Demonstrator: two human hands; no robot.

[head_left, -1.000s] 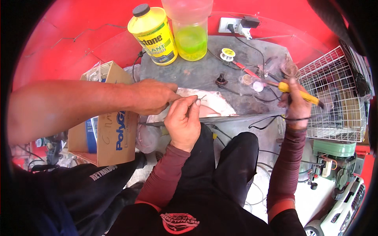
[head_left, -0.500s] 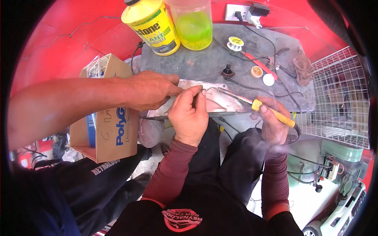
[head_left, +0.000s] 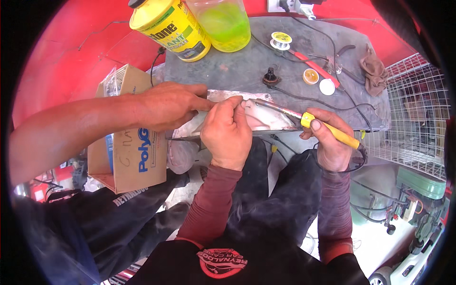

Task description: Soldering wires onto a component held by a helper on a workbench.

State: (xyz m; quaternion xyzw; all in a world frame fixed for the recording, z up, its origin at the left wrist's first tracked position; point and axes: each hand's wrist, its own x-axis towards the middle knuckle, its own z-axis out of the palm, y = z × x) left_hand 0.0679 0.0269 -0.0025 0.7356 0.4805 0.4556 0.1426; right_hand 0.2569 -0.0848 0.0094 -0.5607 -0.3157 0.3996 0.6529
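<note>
My right hand (head_left: 331, 142) is wrapped round the yellow handle of a soldering iron (head_left: 339, 134). The iron's metal shaft slants up and left, its tip close beside the fingertips of my left hand (head_left: 228, 130). Those fingers are pinched together; what lies between them is too small to make out. Beneath is a whitish metal sheet (head_left: 268, 118) at the table's near edge, with a thin dark wire or line running over it. From the left, another person's hand (head_left: 175, 105) reaches in, fingers bent, over the sheet's left end.
On the grey table (head_left: 228, 78) stand a yellow jug (head_left: 173, 31) and a clear container of green liquid (head_left: 222, 28). A solder spool (head_left: 281, 40), a small amber tin (head_left: 310, 76), red-handled pliers (head_left: 316, 71) and cables lie right. A cardboard box (head_left: 142, 164) stands left, a wire rack (head_left: 408, 104) right.
The view has shifted slightly, and the table appears higher. The iron's tip sits a little nearer my left fingertips. Faint smoke by my right hand has thinned; some haze shows over my lap.
</note>
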